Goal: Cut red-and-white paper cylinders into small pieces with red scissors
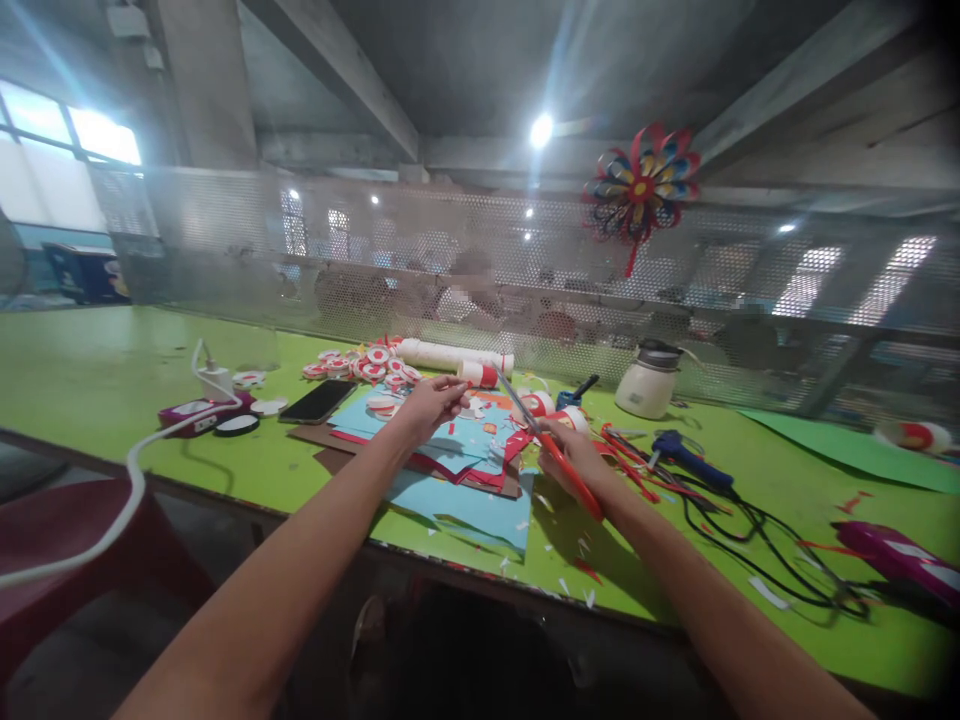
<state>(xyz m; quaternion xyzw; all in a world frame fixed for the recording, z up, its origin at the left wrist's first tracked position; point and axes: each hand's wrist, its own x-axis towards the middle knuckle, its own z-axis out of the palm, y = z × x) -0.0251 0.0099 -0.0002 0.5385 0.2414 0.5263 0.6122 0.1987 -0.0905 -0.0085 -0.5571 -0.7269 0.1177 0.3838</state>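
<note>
right hand clenched round the red handles of a pair of scissors, blades pointing up toward 11 o'clock, tips near the left hand. left hand closed in a pinch on a small pale paper piece, too small to tell its shape. both hands hover over a messy stack of blue and red paper sheets lying at centre of the green table, stack reaching the near edge at 6 o'clock. paper scraps scattered on the table by the near edge.

at 10 o'clock of the hands: a heap of red-and-white paper discs, a black phone lying flat just left of the stack, then a white charger plug with its white cable running off toward 8 o'clock, next to a magenta device. at 12 o'clock a white paper roll lies on its side along the back. at 2 o'clock a cream electric kettle stands upright near the mesh screen. at 3 o'clock a blue glue gun lies on the table, black cords tangled beyond it toward 4 o'clock. far right: a green paper sheet and a purple object, partly cut off. a red, blue and yellow paper pinwheel hangs on the mesh at 1 o'clock. a person sits behind the mesh, blurred.
</note>
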